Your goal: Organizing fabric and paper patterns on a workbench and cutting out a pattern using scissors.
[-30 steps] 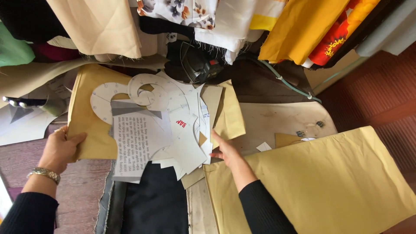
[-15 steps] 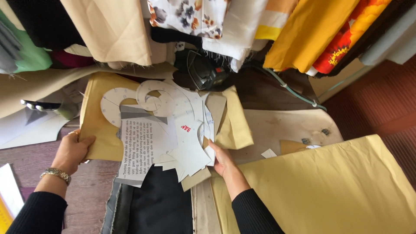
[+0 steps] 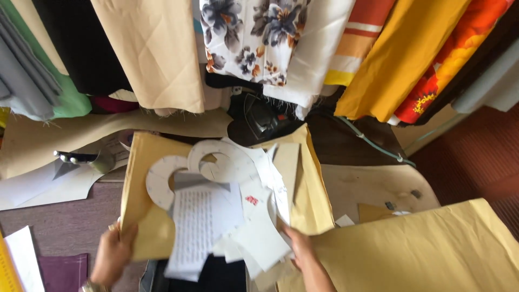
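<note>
Hands gripping a stack of mustard-yellow fabric (image 3: 146, 216) topped with white paper pattern pieces (image 3: 227, 205) over the cluttered worktable (image 3: 65, 221), left hand (image 3: 112, 254) pinching the fabric's lower left edge, right hand (image 3: 297, 250) closing on the stack's lower right corner beside another yellow cloth (image 3: 421, 249).

A tailor's or dressmaker's workshop.

Lengths of cloth (image 3: 162, 48) in tan, floral, orange and yellow hang in a crowded row above the desk (image 3: 70, 227). On it lie white paper pattern pieces (image 3: 216, 173), some cut as curved rings, stacked on brown pattern paper (image 3: 146, 205); a black electric iron (image 3: 259, 121) sits behind, and a wide sheet of yellow fabric (image 3: 421, 249) spreads at the right.
</note>
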